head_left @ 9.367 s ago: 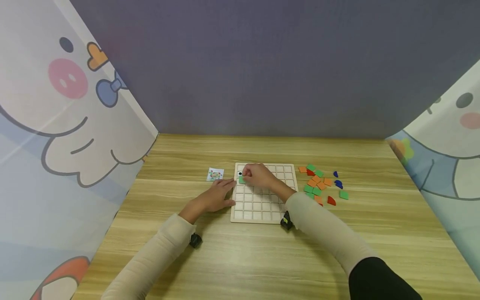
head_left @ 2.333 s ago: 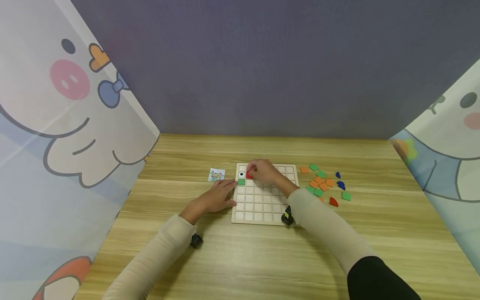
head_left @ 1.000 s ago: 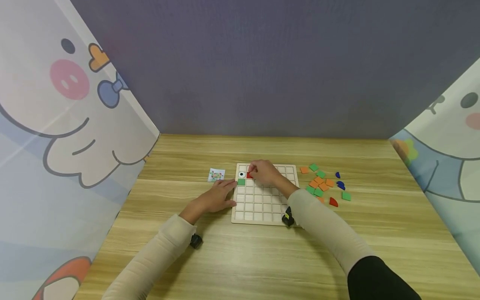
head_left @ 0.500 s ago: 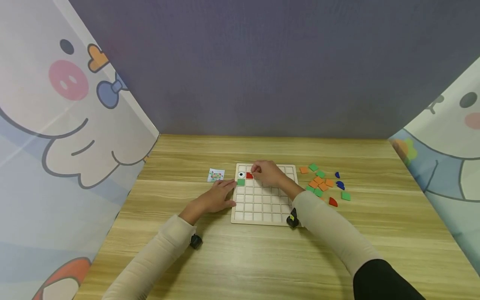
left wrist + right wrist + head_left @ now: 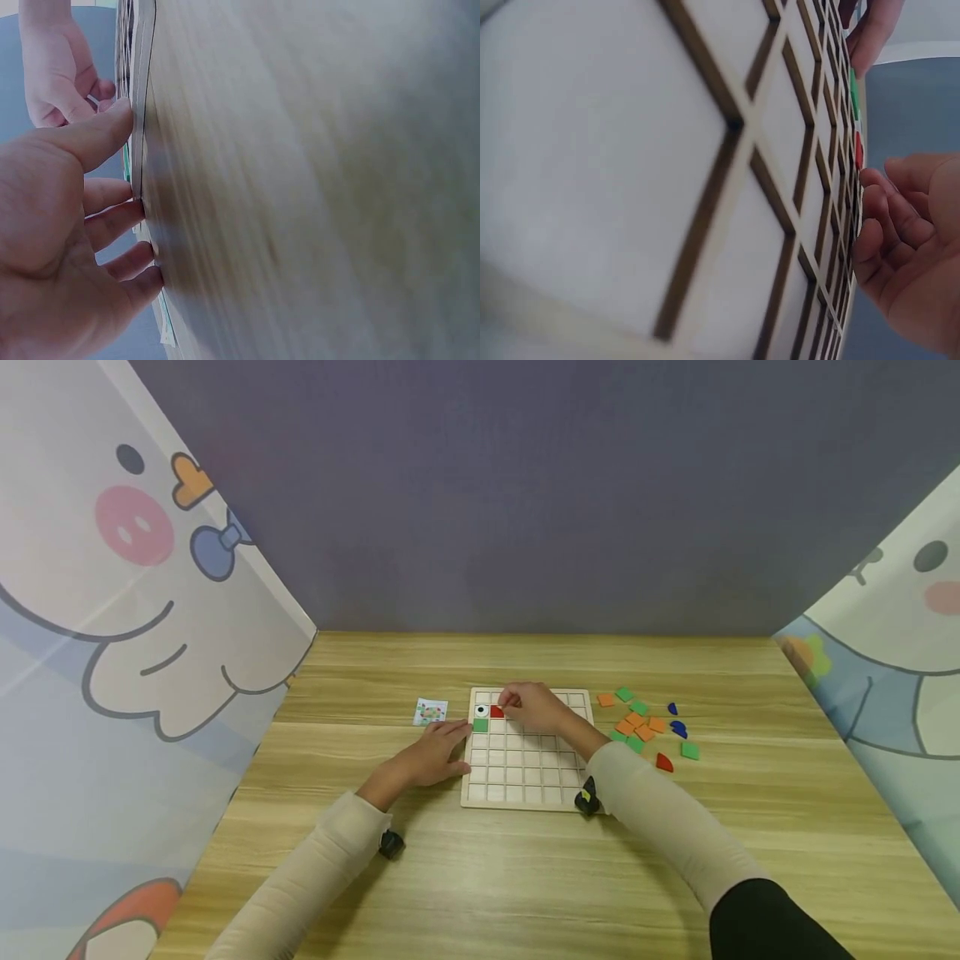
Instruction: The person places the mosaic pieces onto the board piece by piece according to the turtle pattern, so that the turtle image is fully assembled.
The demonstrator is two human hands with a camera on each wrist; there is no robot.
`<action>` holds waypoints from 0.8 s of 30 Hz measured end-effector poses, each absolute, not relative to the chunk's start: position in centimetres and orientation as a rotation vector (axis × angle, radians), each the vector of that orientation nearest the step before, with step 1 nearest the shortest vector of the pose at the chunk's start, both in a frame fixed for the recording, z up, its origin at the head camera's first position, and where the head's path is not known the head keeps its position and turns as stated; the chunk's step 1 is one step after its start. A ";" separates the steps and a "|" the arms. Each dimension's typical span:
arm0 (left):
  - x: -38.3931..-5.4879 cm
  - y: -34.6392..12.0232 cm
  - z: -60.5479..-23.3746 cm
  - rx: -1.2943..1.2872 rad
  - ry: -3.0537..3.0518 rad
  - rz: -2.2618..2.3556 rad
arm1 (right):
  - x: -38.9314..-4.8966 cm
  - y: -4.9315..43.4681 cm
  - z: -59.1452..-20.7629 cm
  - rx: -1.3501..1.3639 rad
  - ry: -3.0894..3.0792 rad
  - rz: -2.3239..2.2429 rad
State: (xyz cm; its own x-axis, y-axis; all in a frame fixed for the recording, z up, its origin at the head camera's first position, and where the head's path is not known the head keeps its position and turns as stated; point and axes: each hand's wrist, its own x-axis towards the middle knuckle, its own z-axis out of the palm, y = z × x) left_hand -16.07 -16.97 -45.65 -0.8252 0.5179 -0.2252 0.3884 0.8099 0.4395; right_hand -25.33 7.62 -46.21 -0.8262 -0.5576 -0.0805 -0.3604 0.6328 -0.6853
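Note:
A pale wooden grid board (image 5: 517,805) lies flat on the table. In its upper left cells are a white piece with a black dot (image 5: 481,711), a green square (image 5: 480,725) below it, and a red quarter-circle piece (image 5: 497,712) beside it. My right hand (image 5: 534,706) is over the board with curled fingers, the fingertips at the right edge of the red piece. In the right wrist view that red piece (image 5: 859,150) lies on the board just beyond the fingertips. My left hand (image 5: 433,755) rests with spread fingers along the board's left edge.
A small printed card (image 5: 431,712) lies left of the board. To the right are scattered orange squares (image 5: 645,732), green squares (image 5: 690,750), blue rounded pieces (image 5: 678,728) and another red quarter-circle piece (image 5: 664,762). A grey panel (image 5: 540,502) stands behind the table.
Earlier, my right hand was at the green square; since then a red piece has come from the right-hand pile onto the board. My fingertips have moved slightly left, back to it. My left hand stays.

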 end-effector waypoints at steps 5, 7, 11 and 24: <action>-16.1 -17.0 -45.8 0.686 2.662 0.546 | -24.8 8.5 -45.4 -0.748 2.562 -1.004; -16.1 -17.0 -45.8 0.684 2.661 0.545 | -24.7 9.1 -45.1 -0.759 2.561 -1.009; -16.1 -17.0 -45.8 0.697 2.660 0.542 | -24.6 10.5 -44.9 -0.770 2.565 -1.004; -16.1 -17.1 -45.8 0.721 2.664 0.539 | -23.4 16.1 -44.6 -0.744 2.581 -1.026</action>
